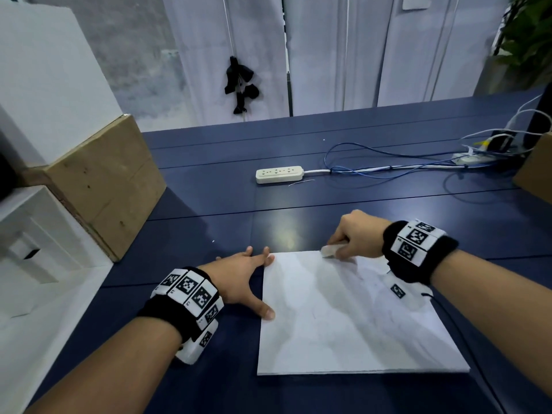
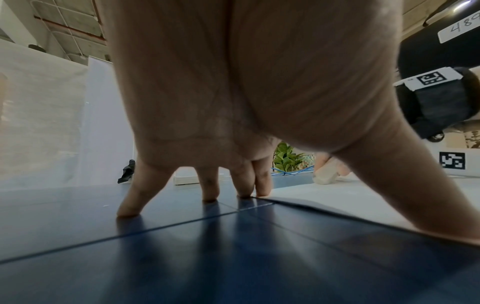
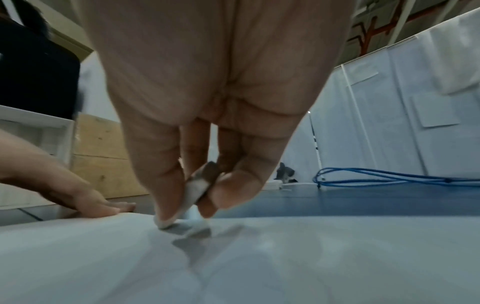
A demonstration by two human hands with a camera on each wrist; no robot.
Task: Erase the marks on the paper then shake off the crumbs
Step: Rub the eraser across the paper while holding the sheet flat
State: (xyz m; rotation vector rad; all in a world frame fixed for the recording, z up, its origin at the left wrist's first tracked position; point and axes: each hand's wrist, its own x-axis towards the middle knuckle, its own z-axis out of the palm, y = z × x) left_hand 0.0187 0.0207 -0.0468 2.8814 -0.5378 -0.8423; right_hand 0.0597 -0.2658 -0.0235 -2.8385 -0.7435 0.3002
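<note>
A white sheet of paper [image 1: 343, 318] lies flat on the dark blue table [image 1: 209, 204], with faint marks near its right side. My right hand [image 1: 352, 237] pinches a white eraser [image 1: 330, 251] between thumb and fingers and presses it on the paper's far edge; the right wrist view shows the eraser [image 3: 193, 195] tip touching the paper [image 3: 233, 263]. My left hand [image 1: 245, 279] lies spread flat at the paper's left edge, fingers straight, with thumb and forefinger touching the sheet. In the left wrist view the fingertips [image 2: 210, 195] rest on the table beside the paper [image 2: 337, 197].
A white power strip [image 1: 279, 174] lies further back on the table, with blue and white cables [image 1: 388, 162] running right to another strip. A cardboard box [image 1: 104, 186] and white boxes [image 1: 33, 234] stand along the left. White panels stand behind the table.
</note>
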